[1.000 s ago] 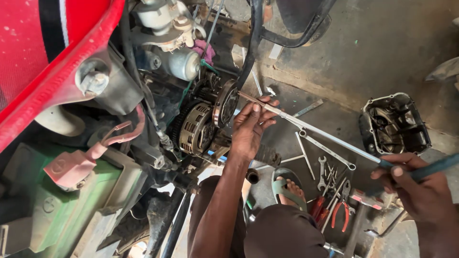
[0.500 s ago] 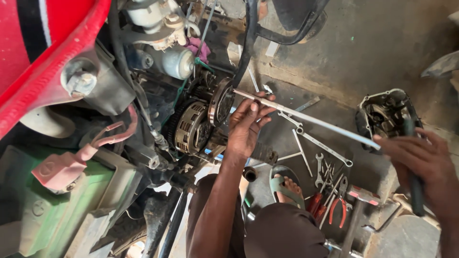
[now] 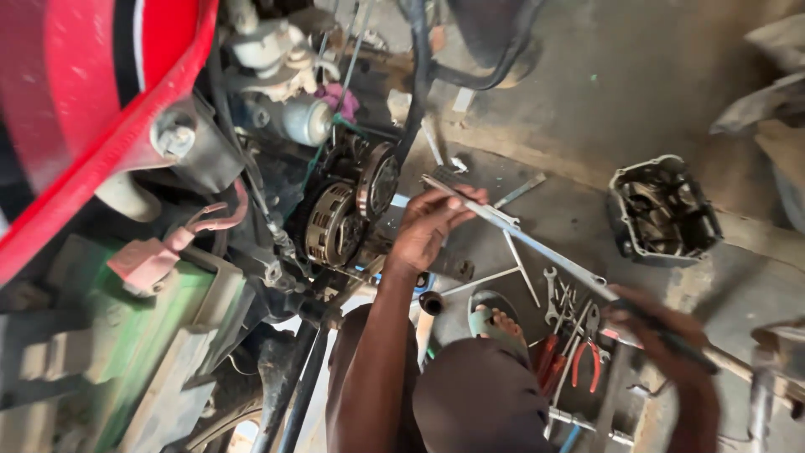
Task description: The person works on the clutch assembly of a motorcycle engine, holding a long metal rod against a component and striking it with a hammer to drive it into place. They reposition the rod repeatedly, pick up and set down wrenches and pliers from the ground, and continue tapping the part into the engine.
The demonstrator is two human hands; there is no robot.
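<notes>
1. A long thin metal rod (image 3: 537, 243) slants across the middle of the view, from upper left down to lower right, above the concrete floor (image 3: 637, 92).
2. The left hand (image 3: 432, 226) meets the rod's upper end, fingers curled about it in a loose grip, just beside the exposed clutch (image 3: 335, 222) of a motorcycle engine.
3. The right hand (image 3: 662, 331), blurred, is clenched round the rod's lower end, where a dark handle (image 3: 671, 335) shows.
4. The clutch is a round ribbed metal drum; a second round metal part (image 3: 379, 178) sits just above and to its right.
5. Red bodywork (image 3: 92, 126) of the motorcycle fills the upper left, with a green panel (image 3: 126, 335) below it.
6. On the floor under the rod lie several spanners (image 3: 553, 289) and red-handled pliers (image 3: 587, 365), close together.
7. A removed engine cover (image 3: 662, 210), dark and hollow side up, lies on the floor to the right, well apart from the engine.
8. A foot in a green sandal (image 3: 495, 319) rests near the tools.
</notes>
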